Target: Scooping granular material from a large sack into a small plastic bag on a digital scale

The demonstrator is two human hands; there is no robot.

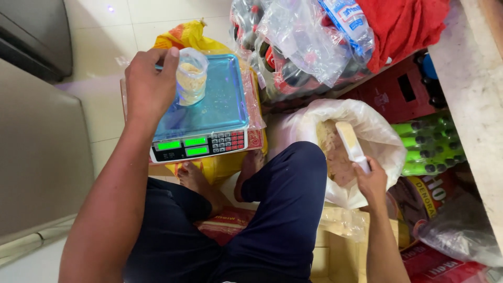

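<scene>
A: What has each hand got?

B: The left hand (149,86) pinches the top of a small clear plastic bag partly filled with pale yellow powder (190,76), holding it upright on the blue pan of a digital weighing scale with green displays (209,112). The scale sits on a yellow sack (183,36), far left of the knees

A: And the right?

B: The right hand (371,183) is closed round the handle of a white plastic scoop (351,144), its blade resting in the brownish powder inside a big open white plastic sack (377,131), near right

A: How should the bag be held for a true reading?

B: I'd judge it best to loosen that pinch so the fingers neither lift nor press the bag, while keeping its mouth up. It already stands well inside the pan's edge, which helps

A: Anything crowding the work?

B: Shrink-wrapped dark bottles (293,57) lie just beyond the scale, green bottles (429,147) at the right, so the scoop has little room to swing
</scene>
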